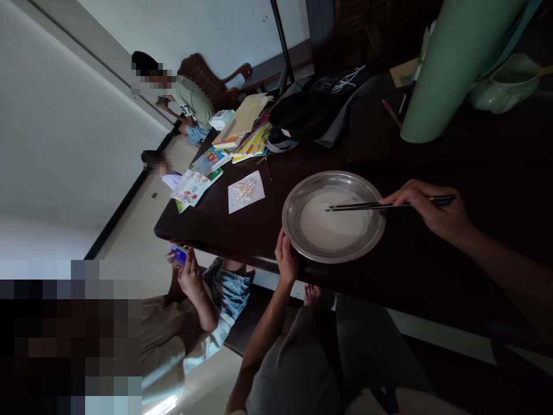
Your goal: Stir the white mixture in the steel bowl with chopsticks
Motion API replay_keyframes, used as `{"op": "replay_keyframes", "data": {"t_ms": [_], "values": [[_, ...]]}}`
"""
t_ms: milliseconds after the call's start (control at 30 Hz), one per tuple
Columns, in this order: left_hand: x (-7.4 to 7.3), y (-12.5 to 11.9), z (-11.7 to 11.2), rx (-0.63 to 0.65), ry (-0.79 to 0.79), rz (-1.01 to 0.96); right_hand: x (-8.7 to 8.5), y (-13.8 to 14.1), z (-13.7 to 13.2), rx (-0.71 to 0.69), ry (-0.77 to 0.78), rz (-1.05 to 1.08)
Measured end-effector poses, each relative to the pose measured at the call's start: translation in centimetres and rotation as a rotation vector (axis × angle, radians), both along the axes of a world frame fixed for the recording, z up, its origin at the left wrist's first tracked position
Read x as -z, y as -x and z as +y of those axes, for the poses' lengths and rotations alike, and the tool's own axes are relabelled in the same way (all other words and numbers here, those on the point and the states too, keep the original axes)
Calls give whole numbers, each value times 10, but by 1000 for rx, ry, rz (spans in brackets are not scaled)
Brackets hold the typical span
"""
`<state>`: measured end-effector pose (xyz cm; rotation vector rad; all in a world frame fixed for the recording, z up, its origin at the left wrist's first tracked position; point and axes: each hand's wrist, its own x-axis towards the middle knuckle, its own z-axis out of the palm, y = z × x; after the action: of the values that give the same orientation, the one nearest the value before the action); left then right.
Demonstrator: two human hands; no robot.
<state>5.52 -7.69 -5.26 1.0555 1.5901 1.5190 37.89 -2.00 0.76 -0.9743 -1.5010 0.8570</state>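
Note:
A round steel bowl (294, 233) stands near the edge of the dark table, with a smooth whitish liquid (328, 230) in its bottom. My left hand (286, 257) is closed on the bowl's near left rim, fingers along its outer side. In my right hand (432, 207) is a pair of dark chopsticks (358, 206), gripped near their thick ends. The chopstick tips reach over the bowl to the whitish liquid; whether they dip below its surface is hard to tell.
Cotton swabs (245, 190) lie on a white sheet left of the bowl. Behind are stacked books (246, 129), a black bag (315, 106), a tall green cylinder (453, 69) and a pale green pot (505, 86). A person with a phone (179, 255) sits at left; two others are farther back.

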Motion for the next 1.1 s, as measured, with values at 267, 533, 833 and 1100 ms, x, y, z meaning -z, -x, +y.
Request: {"op": "replay_keyframes", "data": {"t_ms": [267, 533, 833, 1100], "values": [[-5, -1, -1, 12, -4, 39, 3, 3, -1, -113, 19, 47], [-2, -1, -1, -4, 12, 17, 3, -5, 1, 68, -70, 144], [-2, -2, 0, 6, 0, 16, -1, 2, -1, -21, -53, -64], [-6, -1, -1, 19, 5, 37, 0, 3, -2, -71, 18, 43]]}}
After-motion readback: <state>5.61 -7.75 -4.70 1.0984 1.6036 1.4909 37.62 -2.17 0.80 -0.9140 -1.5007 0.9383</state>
